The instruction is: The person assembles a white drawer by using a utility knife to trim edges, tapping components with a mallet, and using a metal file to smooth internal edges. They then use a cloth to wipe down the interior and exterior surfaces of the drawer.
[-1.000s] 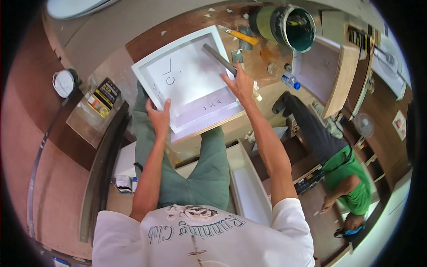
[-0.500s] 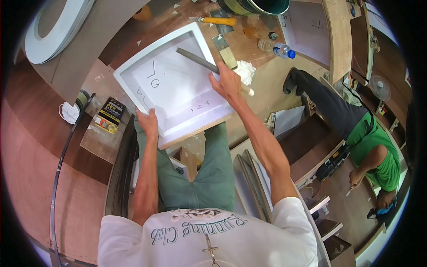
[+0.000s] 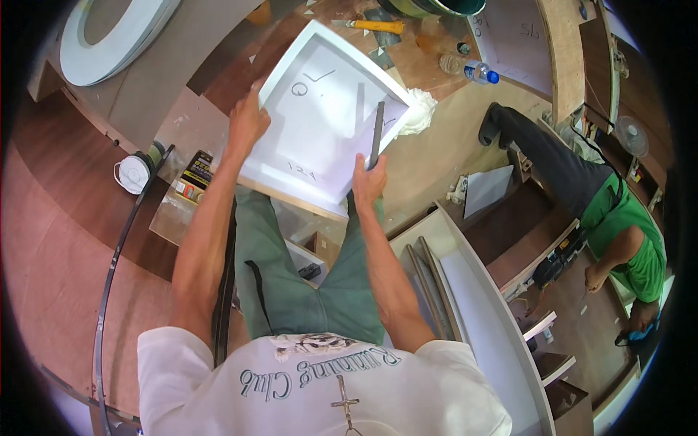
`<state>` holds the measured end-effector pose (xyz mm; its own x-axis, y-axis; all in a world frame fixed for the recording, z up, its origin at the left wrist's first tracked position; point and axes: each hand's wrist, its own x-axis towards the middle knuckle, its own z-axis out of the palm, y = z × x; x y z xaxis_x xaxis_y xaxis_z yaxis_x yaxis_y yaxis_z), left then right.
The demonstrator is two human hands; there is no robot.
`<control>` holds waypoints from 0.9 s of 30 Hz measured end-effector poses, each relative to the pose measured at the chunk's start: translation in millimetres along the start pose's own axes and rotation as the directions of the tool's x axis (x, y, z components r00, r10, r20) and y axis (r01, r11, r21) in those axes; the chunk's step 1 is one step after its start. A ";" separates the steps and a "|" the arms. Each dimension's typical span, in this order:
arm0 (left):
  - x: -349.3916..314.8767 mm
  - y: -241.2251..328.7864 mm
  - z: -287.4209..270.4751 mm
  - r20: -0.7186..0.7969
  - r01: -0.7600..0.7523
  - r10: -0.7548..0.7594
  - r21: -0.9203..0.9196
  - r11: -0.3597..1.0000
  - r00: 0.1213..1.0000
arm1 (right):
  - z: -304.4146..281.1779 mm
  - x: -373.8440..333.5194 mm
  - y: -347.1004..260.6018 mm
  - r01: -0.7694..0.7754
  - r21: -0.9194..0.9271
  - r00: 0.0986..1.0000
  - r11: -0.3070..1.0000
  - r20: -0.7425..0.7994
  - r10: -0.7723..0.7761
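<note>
A white open-topped box (image 3: 327, 120), shallow like a drawer, is tilted in front of me above my thighs. Pencil or pen marks show on its inner floor and walls. My left hand (image 3: 249, 125) is closed on the box's left wall, thumb on the rim and fingers partly hidden behind. At the right wall my right hand (image 3: 369, 179) grips a flat dark-grey file (image 3: 377, 134), which stands up along the inside of that wall. The right fingers are partly hidden, so whether they also touch the box I cannot tell.
A yellow-handled knife (image 3: 374, 27), a water bottle (image 3: 480, 72) and a crumpled white cloth (image 3: 419, 112) lie beyond the box. On the left are a dust mask (image 3: 134, 174) and a black-yellow carton (image 3: 195, 178). A co-worker in green (image 3: 625, 232) lies at right beside cabinet parts.
The box has turned clockwise and shifted right. My left hand has moved up its left wall; my right hand has come down to the right wall, and the file now points upward.
</note>
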<state>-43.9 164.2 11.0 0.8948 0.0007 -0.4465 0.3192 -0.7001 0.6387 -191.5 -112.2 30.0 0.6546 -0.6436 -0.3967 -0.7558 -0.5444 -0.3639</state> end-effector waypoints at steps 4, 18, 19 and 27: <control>36.9 24.7 -10.2 0.083 -0.074 0.060 0.180 0.981 0.995 | 24.9 -20.4 -6.3 -0.085 0.079 0.993 0.993 -0.069 0.091; 69.0 -7.3 -21.5 0.246 -0.071 0.012 0.233 0.970 0.969 | -86.7 -47.9 -7.7 0.465 -0.060 0.824 0.883 0.392 -0.408; 62.3 -1.2 -26.5 0.245 -0.060 0.003 0.222 0.973 0.969 | -103.4 -55.2 -14.5 0.475 -0.171 0.777 0.863 0.541 -0.321; -4.5 -7.3 -45.5 -0.303 -0.273 0.330 0.215 0.938 0.894 | -117.4 -92.2 -31.5 0.658 -0.357 0.632 0.663 0.741 -0.228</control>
<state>-36.0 201.8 36.8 0.9999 -0.0141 0.0011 -0.0121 -0.8103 0.5858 -230.2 -98.8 177.0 0.5995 0.1163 -0.7919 -0.0771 -0.9764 -0.2019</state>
